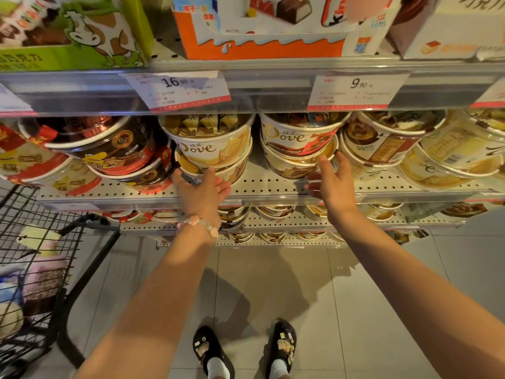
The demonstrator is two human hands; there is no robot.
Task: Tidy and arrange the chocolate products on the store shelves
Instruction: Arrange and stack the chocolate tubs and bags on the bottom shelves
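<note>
Left hand (pixel 200 194) spread flat on round shiny lower tub (pixel 216 168), right hand (pixel 330 184) spread wide at 3 o'clock, tub tops hidden by shelf edge (pixel 246 86).

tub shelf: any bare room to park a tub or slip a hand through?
Bare perforated shelf shows along the front lip, widest between the left hand and right hand. A narrow gap separates the two Dove stacks. The dark tubs and the right tubs sit packed together.

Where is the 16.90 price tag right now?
In the head view, the 16.90 tag hangs on the upper shelf rail, left of centre, just above the cream Dove tub.
</note>
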